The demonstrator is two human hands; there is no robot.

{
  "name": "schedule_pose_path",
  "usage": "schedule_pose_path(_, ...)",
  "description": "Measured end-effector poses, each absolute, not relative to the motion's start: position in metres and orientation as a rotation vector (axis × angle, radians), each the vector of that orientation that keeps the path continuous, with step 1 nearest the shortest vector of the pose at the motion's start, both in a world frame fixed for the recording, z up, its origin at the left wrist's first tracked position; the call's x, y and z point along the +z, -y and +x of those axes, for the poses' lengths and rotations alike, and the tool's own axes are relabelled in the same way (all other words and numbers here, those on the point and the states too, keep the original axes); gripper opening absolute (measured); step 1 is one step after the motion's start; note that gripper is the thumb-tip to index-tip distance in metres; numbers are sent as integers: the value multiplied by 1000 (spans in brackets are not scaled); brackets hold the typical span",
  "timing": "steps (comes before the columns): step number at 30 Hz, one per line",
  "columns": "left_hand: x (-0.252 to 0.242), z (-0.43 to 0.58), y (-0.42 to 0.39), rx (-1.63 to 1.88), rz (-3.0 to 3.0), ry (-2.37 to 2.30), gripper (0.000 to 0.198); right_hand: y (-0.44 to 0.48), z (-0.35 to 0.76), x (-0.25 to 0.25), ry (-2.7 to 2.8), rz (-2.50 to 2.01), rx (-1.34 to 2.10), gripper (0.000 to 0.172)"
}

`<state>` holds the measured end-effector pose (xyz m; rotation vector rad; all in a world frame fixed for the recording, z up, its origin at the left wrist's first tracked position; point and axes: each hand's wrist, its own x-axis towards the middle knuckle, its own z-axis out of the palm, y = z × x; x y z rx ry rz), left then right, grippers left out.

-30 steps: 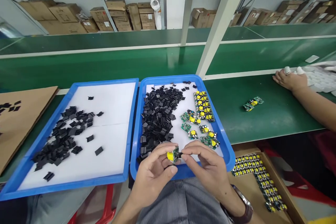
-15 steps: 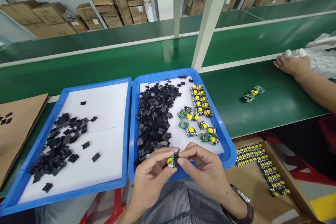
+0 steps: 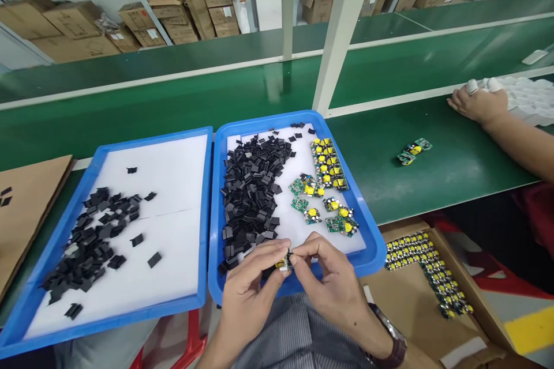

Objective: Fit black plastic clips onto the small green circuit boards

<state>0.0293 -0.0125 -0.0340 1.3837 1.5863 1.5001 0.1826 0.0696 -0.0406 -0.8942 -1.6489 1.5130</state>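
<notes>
Between my two hands, at the near edge of the right blue tray (image 3: 375, 253), is a small circuit board (image 3: 284, 263) with a yellow part on it. My left hand (image 3: 255, 277) is closed on its left side, thumb below and fingers above. The thumb and forefinger of my right hand (image 3: 326, 274) pinch its right edge; whether a black piece is there too I cannot tell. Beyond my hands lies a heap of folded black pieces (image 3: 251, 184). To its right sit loose circuit boards (image 3: 312, 216) and a block of boards in rows (image 3: 329, 164).
The left blue tray (image 3: 205, 213) holds more black pieces (image 3: 93, 242). Cardboard (image 3: 30, 207) lies at far left. A carton (image 3: 407, 300) with rows of boards stands low at right. Several boards (image 3: 414, 151) lie on the green bench near another person's hand (image 3: 480, 104). A post (image 3: 341, 34) rises behind.
The circuit board in my hands has been turned, so its green face shows less. Both hands stay closed on it. The whole view has shifted slightly.
</notes>
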Motion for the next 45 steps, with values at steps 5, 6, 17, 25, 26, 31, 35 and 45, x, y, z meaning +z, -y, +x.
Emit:
schedule_pose_path(5, -37, 33, 15, 1523, 1403, -1643, 39, -66, 180, -40, 1653, -880, 1485, 10)
schedule_pose_path(6, -37, 34, 15, 1534, 1392, -1665, 39, -67, 180, -39, 1657, -879, 1455, 10)
schedule_pose_path(17, -39, 41, 19, 1606, 1206, -1631, 37, -92, 189, -24, 1704, -813, 1824, 10)
schedule_pose_path(25, -40, 39, 20, 1596, 1167, -1553, 38, -91, 187, -14, 1877, -765, 1605, 11)
schedule_pose_path(26, -41, 39, 20, 1598, 1202, -1573, 40, -90, 187, -15, 1882, -774, 1596, 12)
schedule_pose_path(31, -39, 38, 19, 1576, 1332, -1653, 42, -88, 187, -18, 1920, -739, 1525, 13)
schedule_pose_path(35, -38, 39, 19, 1528, 1331, -1673, 40, -92, 190, -22, 1863, -675, 1589, 11)
schedule_pose_path(45, -38, 39, 19, 1482, 1426, -1656, 44, -96, 196, -38, 1388, -813, 2121, 19)
